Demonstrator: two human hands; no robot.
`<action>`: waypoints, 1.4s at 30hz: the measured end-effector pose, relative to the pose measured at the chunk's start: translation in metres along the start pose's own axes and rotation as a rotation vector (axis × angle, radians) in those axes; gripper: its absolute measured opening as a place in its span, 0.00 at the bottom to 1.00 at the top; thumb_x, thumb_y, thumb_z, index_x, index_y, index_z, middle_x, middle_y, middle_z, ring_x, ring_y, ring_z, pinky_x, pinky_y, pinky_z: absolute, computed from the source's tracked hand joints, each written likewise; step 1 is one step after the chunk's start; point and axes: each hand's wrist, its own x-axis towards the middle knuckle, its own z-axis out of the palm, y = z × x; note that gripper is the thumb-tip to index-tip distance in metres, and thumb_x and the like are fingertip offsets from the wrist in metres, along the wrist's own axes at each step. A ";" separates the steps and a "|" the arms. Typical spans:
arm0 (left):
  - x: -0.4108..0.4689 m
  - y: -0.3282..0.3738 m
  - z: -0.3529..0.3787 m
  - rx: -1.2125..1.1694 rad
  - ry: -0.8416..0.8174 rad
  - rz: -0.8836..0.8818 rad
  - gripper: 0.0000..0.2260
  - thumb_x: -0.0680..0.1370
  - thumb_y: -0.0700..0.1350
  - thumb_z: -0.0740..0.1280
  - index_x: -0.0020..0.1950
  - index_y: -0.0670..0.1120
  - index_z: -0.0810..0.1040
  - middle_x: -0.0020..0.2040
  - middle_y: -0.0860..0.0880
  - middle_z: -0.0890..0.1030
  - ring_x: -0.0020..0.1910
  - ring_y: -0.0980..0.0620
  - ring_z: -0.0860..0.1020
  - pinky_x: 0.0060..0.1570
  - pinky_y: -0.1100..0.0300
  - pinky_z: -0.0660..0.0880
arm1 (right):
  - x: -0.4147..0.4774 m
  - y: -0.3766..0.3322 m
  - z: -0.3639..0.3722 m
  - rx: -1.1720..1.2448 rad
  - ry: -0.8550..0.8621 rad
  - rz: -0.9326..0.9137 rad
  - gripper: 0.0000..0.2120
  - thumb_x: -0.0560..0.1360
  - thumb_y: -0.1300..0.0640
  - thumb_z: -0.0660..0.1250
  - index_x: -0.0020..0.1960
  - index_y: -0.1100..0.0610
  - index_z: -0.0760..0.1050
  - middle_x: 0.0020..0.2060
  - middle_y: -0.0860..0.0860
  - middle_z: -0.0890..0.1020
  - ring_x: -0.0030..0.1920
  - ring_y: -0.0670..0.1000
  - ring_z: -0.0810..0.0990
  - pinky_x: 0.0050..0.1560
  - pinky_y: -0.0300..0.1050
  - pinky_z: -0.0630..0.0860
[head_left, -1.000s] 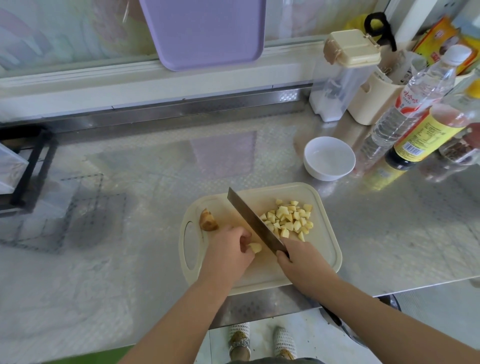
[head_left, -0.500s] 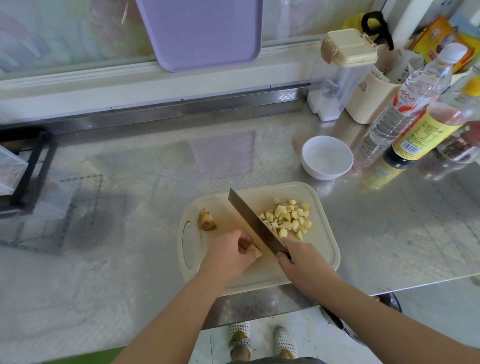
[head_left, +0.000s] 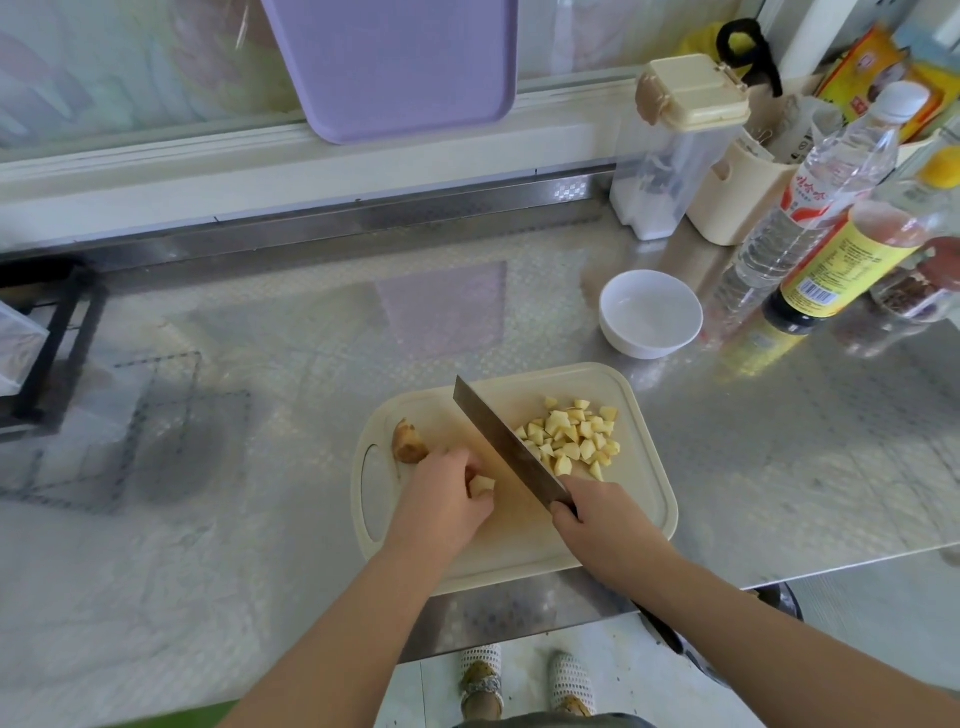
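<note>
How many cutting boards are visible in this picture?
2. The cream board lies on the counter, nearest the camera; the purple board stands at the back, behind the counter. None seems hidden.

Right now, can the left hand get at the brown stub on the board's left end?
Probably yes. The brown stub lies on the cutting board right beside the left hand, nothing between; the knife is on the hand's other side. But the hand holds a pale chunk it would likely release first.
</note>
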 end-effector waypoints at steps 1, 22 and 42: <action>-0.002 -0.002 0.000 -0.043 0.011 -0.017 0.10 0.74 0.48 0.72 0.55 0.51 0.77 0.45 0.55 0.78 0.41 0.57 0.77 0.43 0.64 0.74 | 0.000 0.000 0.000 0.006 -0.001 0.003 0.13 0.82 0.55 0.56 0.39 0.50 0.69 0.34 0.48 0.75 0.33 0.46 0.73 0.34 0.39 0.68; -0.007 -0.006 0.010 -0.309 0.073 -0.163 0.05 0.72 0.46 0.76 0.44 0.50 0.82 0.40 0.56 0.83 0.41 0.60 0.80 0.44 0.64 0.75 | 0.002 -0.016 0.016 0.045 0.022 -0.006 0.11 0.82 0.53 0.58 0.40 0.53 0.68 0.34 0.50 0.75 0.32 0.47 0.72 0.31 0.40 0.66; -0.011 -0.007 0.013 -0.258 0.043 -0.147 0.06 0.76 0.51 0.69 0.51 0.53 0.77 0.40 0.57 0.79 0.40 0.61 0.77 0.41 0.65 0.74 | 0.012 -0.016 0.013 -0.003 0.076 0.018 0.07 0.82 0.52 0.57 0.52 0.52 0.73 0.42 0.49 0.77 0.42 0.48 0.77 0.46 0.46 0.78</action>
